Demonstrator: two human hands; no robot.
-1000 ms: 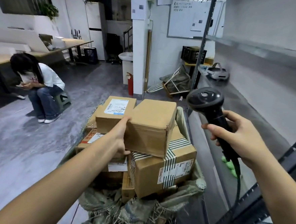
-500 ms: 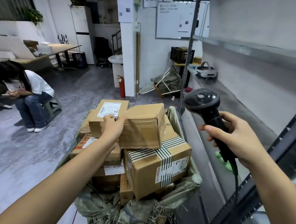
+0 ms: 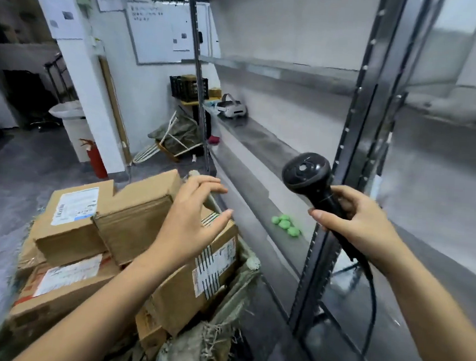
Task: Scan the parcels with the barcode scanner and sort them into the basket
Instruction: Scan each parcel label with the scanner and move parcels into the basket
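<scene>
Cardboard parcels (image 3: 189, 289) heaped in a woven sack (image 3: 219, 345), barcode scanner (image 3: 307, 174) raised.
Above the top box (image 3: 132, 223) the left hand (image 3: 191, 222) hovers, fingers spread and empty; the right hand (image 3: 360, 225) clamps the scanner. A one-handed grab could topple the tilted stack, and the cable (image 3: 373, 308) might snag the shelf post (image 3: 361, 118). Count: at least five parcels, one scanner.

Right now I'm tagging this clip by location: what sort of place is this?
Probably a parcel depot or small warehouse: labelled cardboard parcels piled in a woven sack, a barcode scanner gripped by the right hand, and metal shelving alongside.
</scene>
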